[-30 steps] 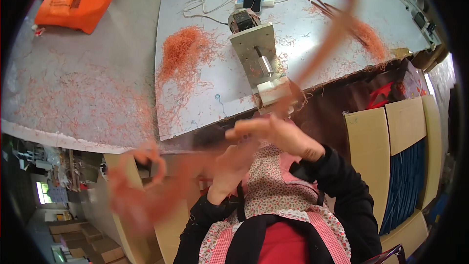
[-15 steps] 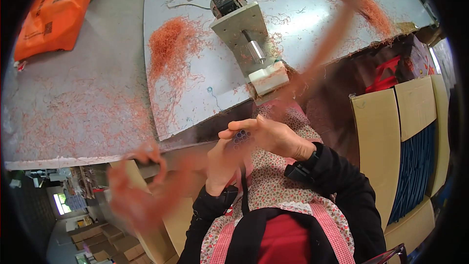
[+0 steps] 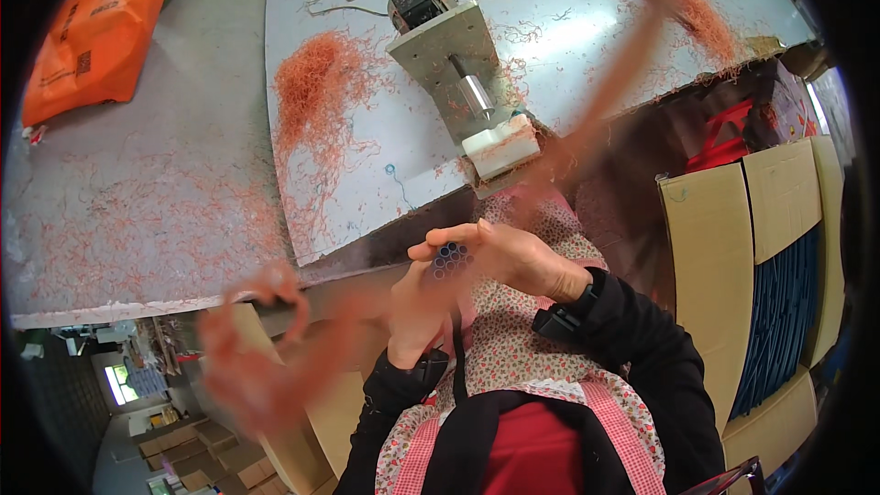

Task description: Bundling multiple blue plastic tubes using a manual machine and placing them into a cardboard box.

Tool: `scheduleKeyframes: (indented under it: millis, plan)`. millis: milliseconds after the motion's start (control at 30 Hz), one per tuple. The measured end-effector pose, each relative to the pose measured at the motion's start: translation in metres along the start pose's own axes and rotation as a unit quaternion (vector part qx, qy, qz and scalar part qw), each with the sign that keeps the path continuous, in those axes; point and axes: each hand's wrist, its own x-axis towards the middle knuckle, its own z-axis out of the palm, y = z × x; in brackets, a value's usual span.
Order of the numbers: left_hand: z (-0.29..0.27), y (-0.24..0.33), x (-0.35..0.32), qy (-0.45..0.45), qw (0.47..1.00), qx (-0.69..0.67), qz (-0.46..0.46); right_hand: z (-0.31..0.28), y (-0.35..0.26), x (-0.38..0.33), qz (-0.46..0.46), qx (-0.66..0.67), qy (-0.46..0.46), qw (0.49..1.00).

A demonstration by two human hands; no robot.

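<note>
1. Holding, between the cupped left hand and right hand, a bundle of thin round tubes, just short of the near edge of the pale worktable and above the floral apron.
2. Closed around the bundle with both hands, fingers laid across at 12 o'clock; cannot tell which hand bears more of the load, with out-of-focus reddish strands veiling the left.
3. Meeting the left palm at about 7 o'clock from the tube ends and the right palm at 3, seemingly touching both, with neither hand clearly nearer.
4. Pointing round ends up toward the head, long axis running roughly along the line of sight; cannot tell the exact lean, the lower length being hidden.
5. Lying apart from a white block at 1 o'clock, and from a steel spindle farther off at 12.
6. Seen well apart: orange shavings at 11 o'clock, a carton of dark-blue rods at 3.
</note>
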Motion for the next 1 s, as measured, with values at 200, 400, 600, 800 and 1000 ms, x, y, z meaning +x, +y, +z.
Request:
scheduleKeyframes:
  millis: [200, 400, 600, 800, 1000]
  plan:
    - [-0.004, -0.004, -0.002, -0.013, 0.998, -0.034, -0.042, 0.002, -0.005, 0.002, 0.02, -0.012, -0.01, 1.0]
    - [-0.044, 0.01, 0.031, 0.021, 0.783, -0.609, -0.123, -0.006, 0.004, 0.003, 0.046, -0.067, 0.13, 0.988]
    - [-0.073, 0.003, 0.068, 0.033, 0.635, -0.764, -0.11, 0.005, 0.015, -0.004, 0.147, -0.074, 0.124, 0.979]
    - [-0.075, -0.006, 0.072, 0.123, 0.639, -0.747, -0.139, 0.01, 0.014, -0.004, 0.156, -0.084, 0.127, 0.976]
    - [-0.07, -0.008, 0.076, 0.145, 0.649, -0.732, -0.149, 0.008, 0.014, -0.007, 0.151, -0.083, 0.136, 0.976]
